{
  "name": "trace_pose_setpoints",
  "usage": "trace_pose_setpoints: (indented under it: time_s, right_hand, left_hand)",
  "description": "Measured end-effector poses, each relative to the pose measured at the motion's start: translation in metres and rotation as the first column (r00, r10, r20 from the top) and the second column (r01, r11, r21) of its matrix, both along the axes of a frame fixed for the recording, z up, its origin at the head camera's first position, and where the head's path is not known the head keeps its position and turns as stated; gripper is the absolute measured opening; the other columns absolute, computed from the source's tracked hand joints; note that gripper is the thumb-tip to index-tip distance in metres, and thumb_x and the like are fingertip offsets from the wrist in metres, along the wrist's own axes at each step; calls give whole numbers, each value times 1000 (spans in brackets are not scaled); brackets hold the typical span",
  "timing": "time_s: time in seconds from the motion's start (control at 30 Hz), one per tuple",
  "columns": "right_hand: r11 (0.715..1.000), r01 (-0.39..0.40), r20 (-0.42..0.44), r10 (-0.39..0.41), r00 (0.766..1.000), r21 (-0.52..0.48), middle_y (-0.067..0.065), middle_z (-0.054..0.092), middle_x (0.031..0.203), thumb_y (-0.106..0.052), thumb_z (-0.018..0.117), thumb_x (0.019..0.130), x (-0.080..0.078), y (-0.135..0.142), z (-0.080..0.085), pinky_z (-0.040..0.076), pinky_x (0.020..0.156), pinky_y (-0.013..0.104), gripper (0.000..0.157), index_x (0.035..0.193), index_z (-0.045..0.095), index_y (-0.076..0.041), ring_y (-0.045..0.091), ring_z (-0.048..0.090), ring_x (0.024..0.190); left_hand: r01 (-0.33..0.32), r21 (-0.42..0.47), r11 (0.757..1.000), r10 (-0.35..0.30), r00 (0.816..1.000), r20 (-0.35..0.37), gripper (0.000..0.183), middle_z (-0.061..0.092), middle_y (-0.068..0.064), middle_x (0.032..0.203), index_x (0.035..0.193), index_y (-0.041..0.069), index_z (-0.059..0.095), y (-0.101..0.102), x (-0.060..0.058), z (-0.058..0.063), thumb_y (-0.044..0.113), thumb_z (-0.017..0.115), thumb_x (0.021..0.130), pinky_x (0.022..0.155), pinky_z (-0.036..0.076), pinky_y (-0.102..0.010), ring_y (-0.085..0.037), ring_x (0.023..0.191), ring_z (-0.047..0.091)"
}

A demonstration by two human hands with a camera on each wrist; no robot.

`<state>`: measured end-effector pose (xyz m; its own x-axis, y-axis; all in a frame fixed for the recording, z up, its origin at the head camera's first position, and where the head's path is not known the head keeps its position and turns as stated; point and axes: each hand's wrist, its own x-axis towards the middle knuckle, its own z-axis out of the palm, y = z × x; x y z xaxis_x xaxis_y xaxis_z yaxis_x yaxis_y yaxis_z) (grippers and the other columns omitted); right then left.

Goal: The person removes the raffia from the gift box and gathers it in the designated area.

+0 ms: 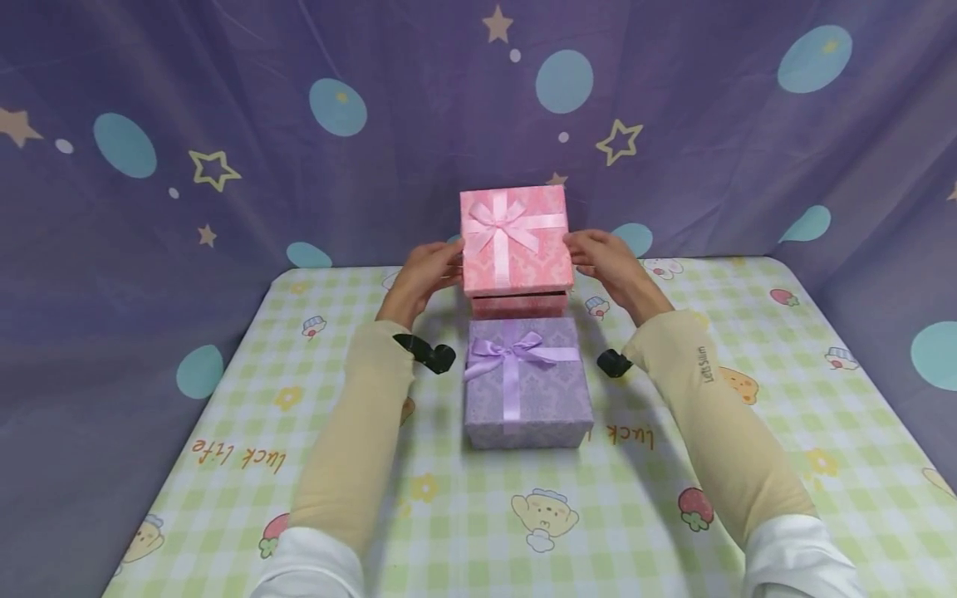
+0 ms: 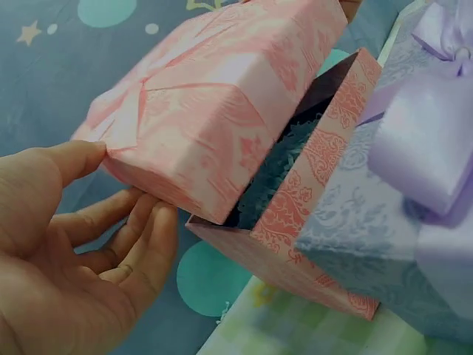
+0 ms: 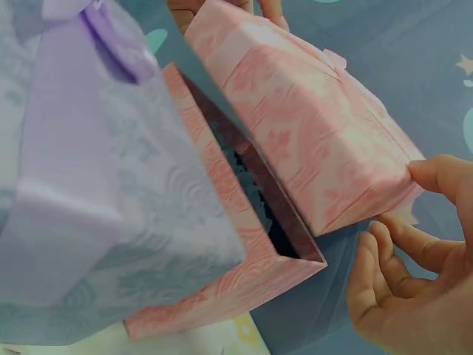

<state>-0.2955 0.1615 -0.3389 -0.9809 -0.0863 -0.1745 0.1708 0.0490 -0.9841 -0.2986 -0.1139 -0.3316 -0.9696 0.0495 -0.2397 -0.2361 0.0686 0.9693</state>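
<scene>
A pink gift box lid [image 1: 523,262] with a ribbon bow is held by both hands, raised and tilted over its pink box base [image 1: 518,306]. My left hand [image 1: 432,272] grips the lid's left edge, thumb on top and fingers beneath, as the left wrist view shows. At the opposite edge my right hand [image 1: 607,262] pinches the lid between thumb and fingers. Through the gap, dark teal shredded paper filling [image 2: 284,159] shows inside the base. Directly in front stands a purple gift box [image 1: 549,394], its lid on and a lilac bow on top.
A green checked tablecloth [image 1: 463,531] with cartoon prints covers the table. Behind it hangs a purple curtain [image 1: 434,158] with stars and blue ovals, close to the pink box. Small black wrist cameras [image 1: 426,353] stick out from both sleeves beside the purple box.
</scene>
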Motion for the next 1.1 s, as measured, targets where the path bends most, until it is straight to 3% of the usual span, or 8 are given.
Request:
trace_pose_setpoints:
  time_s: [0.2,0.47,0.63,0.77,0.9,1.1]
  right_hand:
    - [999,7,-35,-9,999,-37,-6,60,90,-25,62,93,5,4,9,46,65,17,39,127,53,-8,10,53,77]
    - [1000,-6,-72,6,997,-4,-4,63,89,-20,63,93,8,4,16,48,63,20,46,137,50,-15,11,58,73]
    - [998,-26,-103,20,994,-56,-3,70,90,-13,61,94,12,4,16,52,64,21,51,141,44,-15,13,67,78]
    - [995,-55,-124,44,991,-85,0,71,94,-11,59,95,13,5,15,54,69,22,55,146,37,-15,14,69,81]
    - [991,-66,-137,49,989,-120,3,70,94,-8,51,98,14,6,13,55,73,24,49,144,40,-15,16,69,84]
    - [982,-50,-97,33,995,-183,5,67,99,-17,49,100,16,4,10,57,74,27,39,139,48,-15,14,68,79]
  left_hand:
    - [-8,94,996,13,998,-53,40,59,-1,99,125,0,58,-3,2,2,23,63,93,97,49,-32,-14,89,57]
    - [7,162,987,4,998,-70,44,63,0,88,134,6,55,-6,3,3,16,64,92,69,54,-17,-10,74,59]
    - [39,253,967,-25,998,-58,49,67,1,85,141,12,48,-7,4,4,7,59,94,67,55,-17,-9,74,64]
    - [52,273,961,-36,997,-64,50,68,-1,93,143,14,46,-7,5,5,3,56,95,77,56,-20,-12,85,66]
    - [47,285,958,-31,998,-60,45,65,-12,112,141,15,48,-7,6,5,9,53,98,87,54,-24,-16,94,65]
    - [37,279,960,-18,997,-70,37,53,-20,135,136,17,53,-6,6,4,24,50,100,78,56,-23,-15,95,63]
